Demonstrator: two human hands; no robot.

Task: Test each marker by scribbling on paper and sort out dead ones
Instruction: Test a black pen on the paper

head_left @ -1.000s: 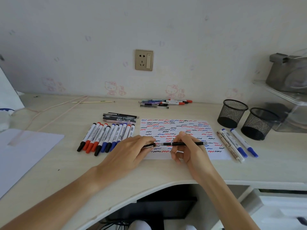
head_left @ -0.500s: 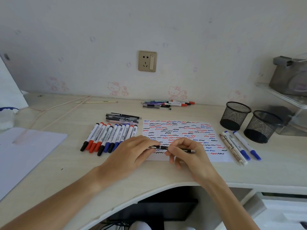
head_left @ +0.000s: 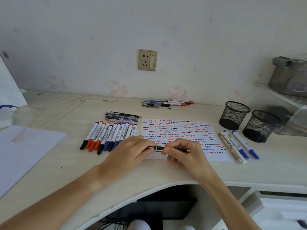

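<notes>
With the left hand (head_left: 131,151) pinching its cap end and the right hand (head_left: 186,155) gripping its barrel, the black pen (head_left: 167,148) now reads shorter than before, indicating recapping at the scribble sheet's (head_left: 181,130) 6 o'clock edge.

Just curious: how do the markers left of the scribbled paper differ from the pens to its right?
The left markers are many, with red, blue and black caps; the right pens are few, with none red. The left markers lie tightly packed, the right pens looser. Both groups lie capped on the desk, beside the paper.
</notes>
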